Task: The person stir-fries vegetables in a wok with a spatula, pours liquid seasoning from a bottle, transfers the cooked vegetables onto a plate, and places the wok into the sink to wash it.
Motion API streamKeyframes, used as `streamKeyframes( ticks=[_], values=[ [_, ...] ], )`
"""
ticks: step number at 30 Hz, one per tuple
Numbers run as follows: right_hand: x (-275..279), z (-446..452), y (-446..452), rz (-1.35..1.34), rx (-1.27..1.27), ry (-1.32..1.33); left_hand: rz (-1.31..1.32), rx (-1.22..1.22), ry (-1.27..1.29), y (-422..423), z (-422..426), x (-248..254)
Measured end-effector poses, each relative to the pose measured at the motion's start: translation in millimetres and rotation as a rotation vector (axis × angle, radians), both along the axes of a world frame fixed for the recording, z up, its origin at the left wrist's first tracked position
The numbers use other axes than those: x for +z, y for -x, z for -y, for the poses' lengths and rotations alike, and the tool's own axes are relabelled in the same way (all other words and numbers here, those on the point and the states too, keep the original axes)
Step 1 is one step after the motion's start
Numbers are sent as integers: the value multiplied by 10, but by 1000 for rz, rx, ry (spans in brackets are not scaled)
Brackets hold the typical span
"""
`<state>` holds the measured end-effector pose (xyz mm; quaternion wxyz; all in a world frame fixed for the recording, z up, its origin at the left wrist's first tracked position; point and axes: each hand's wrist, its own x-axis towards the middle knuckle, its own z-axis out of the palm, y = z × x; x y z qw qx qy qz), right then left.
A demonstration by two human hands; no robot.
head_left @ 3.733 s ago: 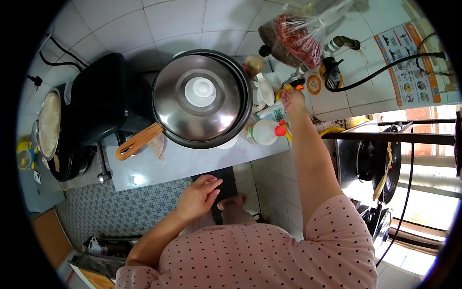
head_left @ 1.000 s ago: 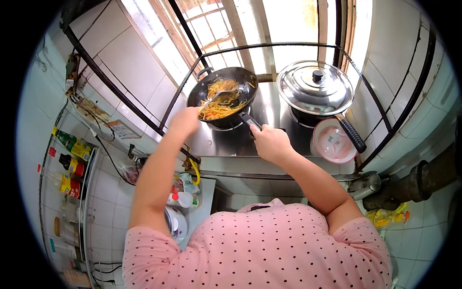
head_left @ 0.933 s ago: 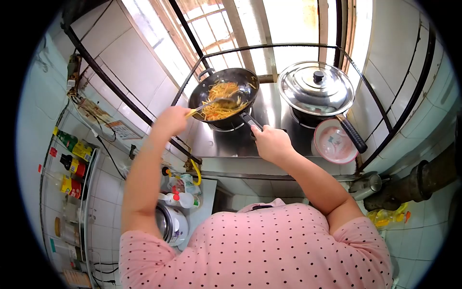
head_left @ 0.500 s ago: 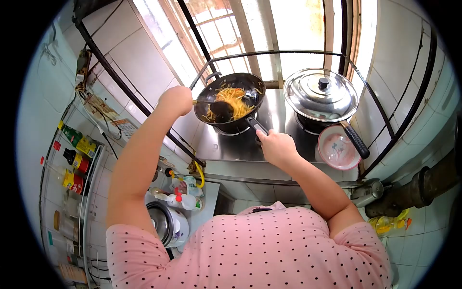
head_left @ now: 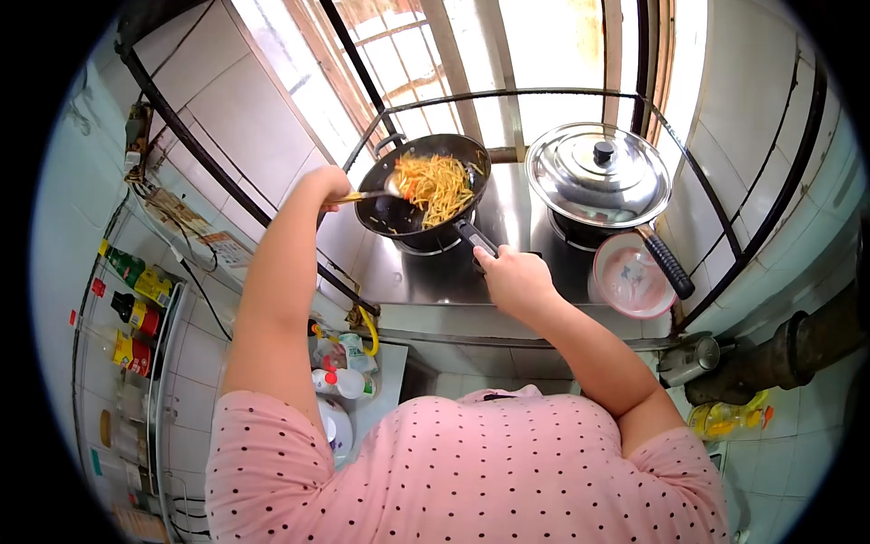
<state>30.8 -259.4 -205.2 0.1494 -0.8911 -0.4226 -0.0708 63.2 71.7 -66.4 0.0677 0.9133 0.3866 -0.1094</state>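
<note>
My left hand (head_left: 324,187) is closed round the handle of a spatula (head_left: 370,194) with a brass-coloured grip; its shiny rounded head is inside the wok, at the left edge of the food. The dark wok (head_left: 376,216) sits on the left burner. Yellow shredded food (head_left: 439,186) with some red-orange bits is heaped toward its right side. My right hand (head_left: 517,278) grips the wok's black handle (head_left: 477,238), which points toward me.
A lidded pan (head_left: 589,181) stands on the right burner of the steel stove (head_left: 517,218). In front of it is a red-rimmed bowl (head_left: 634,281). A black metal rail (head_left: 526,92) surrounds the stove. Bottles (head_left: 136,272) line a rack at left; plastic bottles (head_left: 349,383) stand lower down.
The spatula has turned and shifted left, its head now showing a bright side. The shredded food has moved into a heap further right. My right hand stays on the handle.
</note>
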Motion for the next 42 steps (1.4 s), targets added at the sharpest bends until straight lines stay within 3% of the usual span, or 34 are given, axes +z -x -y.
streamKeyframes(
  ticks=[5, 8, 11, 14, 18, 24, 32, 38, 42],
  values=[
    [24, 9, -5, -16, -8, 29, 154, -443, -249, 272, -133, -11],
    [18, -10, -10, -20, -14, 41, 249, -503, -386, 424, -223, 281],
    [5, -20, -20, -16, -12, 46, 25, -349, -512, 143, -377, 313],
    [12, -7, -12, 3, -12, 71, -71, -231, -434, -165, -333, 198],
    [2, 0, -14, 7, -8, 61, 109, -410, -340, -184, 72, -12],
    [-24, 5, 1, -5, -23, 39, 401, -829, -487, 595, 187, 12],
    [-17, -31, -28, 18, -19, 33, 192, -756, -608, 1403, 415, 848],
    [-3, -15, 6, -1, -17, 43, 73, -519, -622, 881, 565, 278],
    [-6, -7, -21, 4, -6, 36, -67, -421, -666, 504, 530, 607]
  ],
)
